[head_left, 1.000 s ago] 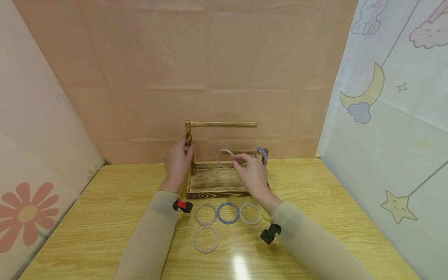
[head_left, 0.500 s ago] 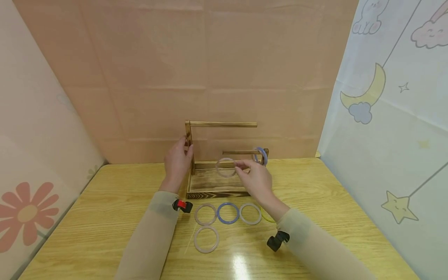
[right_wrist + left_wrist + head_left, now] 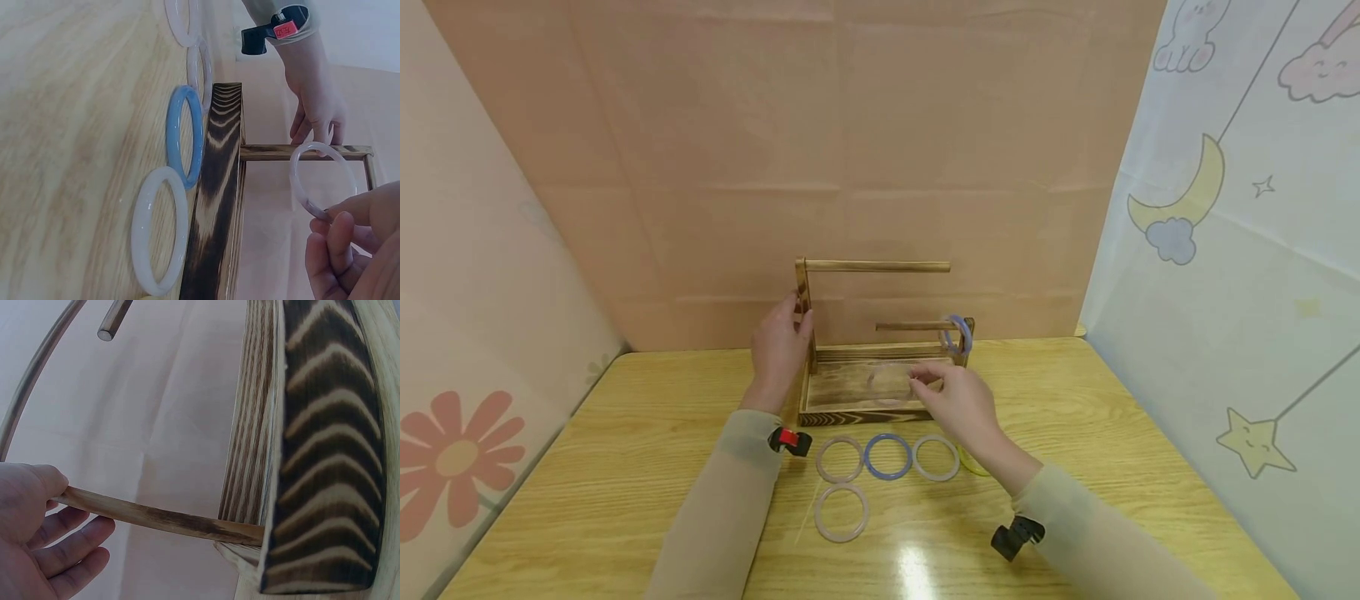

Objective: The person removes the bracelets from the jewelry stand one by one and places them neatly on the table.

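Observation:
A brown wooden bangle stand [image 3: 805, 287] has a tray base, a tall left post with an upper bar, and a shorter right post with a lower bar. My left hand [image 3: 777, 354] holds the tall post between thumb and fingers; the left wrist view shows the thumb on the post [image 3: 156, 515]. Over the tray, my right hand [image 3: 958, 404] pinches a pale pinkish, see-through bangle [image 3: 295, 181] by its edge. Blue bangles [image 3: 967, 335] hang at the right end of the lower bar; exactly how many is unclear.
In front of the stand on the wooden table [image 3: 662, 450] lie a blue bangle [image 3: 889, 477], a white bangle [image 3: 936, 480], two pale pinkish bangles and a yellow bangle [image 3: 973, 468], partly hidden by the right arm. A tan cloth backdrop [image 3: 715, 208] stands behind.
My right hand has moved down and slightly right, away from the lower bar, bringing the pinched bangle down in front of the tray's floor. The left hand stays on the post.

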A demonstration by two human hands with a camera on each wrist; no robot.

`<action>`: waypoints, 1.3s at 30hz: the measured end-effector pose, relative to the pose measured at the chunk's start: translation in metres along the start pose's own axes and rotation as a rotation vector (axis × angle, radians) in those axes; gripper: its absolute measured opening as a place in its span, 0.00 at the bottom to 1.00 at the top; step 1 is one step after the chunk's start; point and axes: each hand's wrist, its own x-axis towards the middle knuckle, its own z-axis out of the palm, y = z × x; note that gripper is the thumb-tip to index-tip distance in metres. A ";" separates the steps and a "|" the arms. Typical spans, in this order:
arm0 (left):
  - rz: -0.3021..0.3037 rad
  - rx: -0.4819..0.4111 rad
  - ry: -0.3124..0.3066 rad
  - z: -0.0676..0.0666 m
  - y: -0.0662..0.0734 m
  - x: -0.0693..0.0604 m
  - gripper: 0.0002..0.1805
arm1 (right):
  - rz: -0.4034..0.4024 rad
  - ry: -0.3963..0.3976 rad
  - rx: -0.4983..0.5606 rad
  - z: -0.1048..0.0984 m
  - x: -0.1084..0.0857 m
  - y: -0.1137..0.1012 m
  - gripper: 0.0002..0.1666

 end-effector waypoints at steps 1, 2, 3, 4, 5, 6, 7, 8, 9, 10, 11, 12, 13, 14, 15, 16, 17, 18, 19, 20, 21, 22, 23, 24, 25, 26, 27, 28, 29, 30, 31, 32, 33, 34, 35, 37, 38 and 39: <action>-0.002 0.000 -0.004 0.000 0.000 0.000 0.24 | -0.001 -0.007 -0.005 -0.001 -0.002 0.000 0.14; -0.007 -0.001 -0.008 0.000 0.000 0.000 0.24 | -0.006 -0.014 -0.007 -0.002 -0.003 0.001 0.13; -0.010 -0.001 -0.010 0.000 0.000 0.000 0.24 | -0.009 -0.020 -0.012 -0.002 -0.005 0.001 0.13; -0.016 -0.004 -0.015 0.000 0.000 0.000 0.24 | -0.017 -0.023 -0.020 -0.003 -0.006 0.001 0.12; -0.019 -0.005 -0.017 0.000 0.000 0.000 0.25 | -0.018 -0.032 -0.027 -0.003 -0.008 0.002 0.12; -0.019 -0.006 -0.017 0.000 0.000 0.000 0.24 | -0.018 -0.042 -0.029 -0.004 -0.009 0.002 0.11; -0.016 -0.004 -0.014 0.001 -0.001 0.001 0.24 | -0.017 -0.054 -0.032 -0.004 -0.011 0.003 0.10; -0.015 -0.003 -0.012 0.001 -0.001 0.001 0.24 | -0.014 -0.067 -0.035 -0.005 -0.012 0.004 0.10; -0.011 0.001 -0.009 0.001 -0.001 0.001 0.24 | -0.008 -0.081 -0.038 -0.005 -0.014 0.004 0.10; -0.007 0.005 -0.007 0.001 -0.001 0.001 0.23 | -0.001 -0.094 -0.040 -0.005 -0.015 0.005 0.10; -0.004 0.009 -0.005 0.001 -0.001 0.001 0.23 | 0.008 -0.106 -0.035 -0.006 -0.017 0.005 0.09; -0.001 0.012 -0.002 0.001 -0.001 0.001 0.23 | 0.012 -0.113 -0.032 -0.006 -0.018 0.005 0.09; 0.000 0.016 -0.002 0.001 -0.001 0.001 0.23 | 0.014 -0.120 -0.031 -0.006 -0.020 0.006 0.09; -0.002 0.016 -0.003 0.000 -0.001 0.001 0.23 | 0.013 -0.125 -0.029 -0.007 -0.021 0.006 0.08; -0.003 0.015 -0.003 0.000 0.000 0.001 0.23 | 0.014 -0.133 -0.022 -0.007 -0.023 0.007 0.08; -0.006 0.013 -0.005 0.000 0.000 0.001 0.23 | 0.016 -0.140 -0.019 -0.008 -0.024 0.007 0.08; -0.009 0.011 -0.007 -0.001 0.001 0.001 0.23 | 0.019 -0.149 -0.013 -0.008 -0.026 0.007 0.08; -0.011 0.009 -0.008 -0.001 0.001 0.001 0.23 | 0.020 -0.158 -0.011 -0.009 -0.027 0.008 0.08; -0.014 0.008 -0.011 -0.001 0.001 0.001 0.23 | 0.022 -0.167 -0.011 -0.009 -0.028 0.008 0.09; -0.016 0.006 -0.014 -0.001 0.001 0.001 0.23 | 0.025 -0.175 -0.014 -0.010 -0.029 0.009 0.09; -0.017 0.005 -0.016 -0.002 0.001 0.001 0.24 | 0.030 -0.183 -0.017 -0.010 -0.031 0.009 0.09; -0.018 0.004 -0.018 -0.002 0.001 0.001 0.24 | 0.030 -0.188 -0.025 -0.010 -0.032 0.009 0.09; -0.019 0.003 -0.018 -0.002 0.001 0.001 0.24 | 0.028 -0.196 -0.025 -0.011 -0.033 0.010 0.09; -0.020 0.002 -0.019 -0.002 0.001 0.001 0.24 | 0.024 -0.204 -0.028 -0.011 -0.035 0.010 0.09; -0.020 0.002 -0.019 -0.002 0.001 0.001 0.24 | 0.023 -0.212 -0.031 -0.012 -0.036 0.010 0.09; -0.020 0.003 -0.019 -0.002 0.001 0.001 0.23 | 0.020 -0.222 -0.032 -0.012 -0.037 0.011 0.09; -0.021 0.004 -0.020 -0.002 0.001 0.001 0.23 | 0.018 -0.233 -0.027 -0.013 -0.038 0.011 0.08; -0.023 0.002 -0.020 -0.002 0.001 0.001 0.23 | 0.016 -0.242 -0.023 -0.013 -0.040 0.012 0.08; -0.024 0.003 -0.021 -0.001 0.001 0.001 0.23 | 0.014 -0.250 -0.018 -0.013 -0.041 0.012 0.08; -0.025 0.004 -0.022 -0.001 0.001 0.001 0.24 | 0.015 -0.258 -0.014 -0.013 -0.042 0.013 0.08; -0.026 0.001 -0.022 -0.002 0.001 0.001 0.23 | 0.015 -0.265 -0.011 -0.013 -0.043 0.014 0.08; -0.028 0.000 -0.022 -0.002 0.001 0.001 0.23 | 0.016 -0.274 -0.004 -0.014 -0.044 0.014 0.08; -0.029 -0.004 -0.022 -0.002 0.001 0.001 0.23 | 0.019 -0.283 0.003 -0.014 -0.045 0.015 0.08; -0.030 -0.007 -0.022 -0.002 0.001 0.001 0.22 | 0.023 -0.292 0.008 -0.014 -0.047 0.015 0.08; -0.031 -0.009 -0.023 -0.002 0.001 0.001 0.22 | 0.029 -0.303 0.013 -0.014 -0.048 0.016 0.08; -0.034 -0.013 -0.024 -0.002 0.002 0.001 0.20 | 0.038 -0.327 0.026 -0.014 -0.050 0.016 0.08; -0.035 -0.013 -0.026 -0.002 0.002 0.001 0.20 | 0.041 -0.337 0.027 -0.014 -0.051 0.016 0.08; -0.037 -0.012 -0.028 -0.002 0.002 0.001 0.20 | 0.040 -0.344 0.025 -0.014 -0.052 0.017 0.08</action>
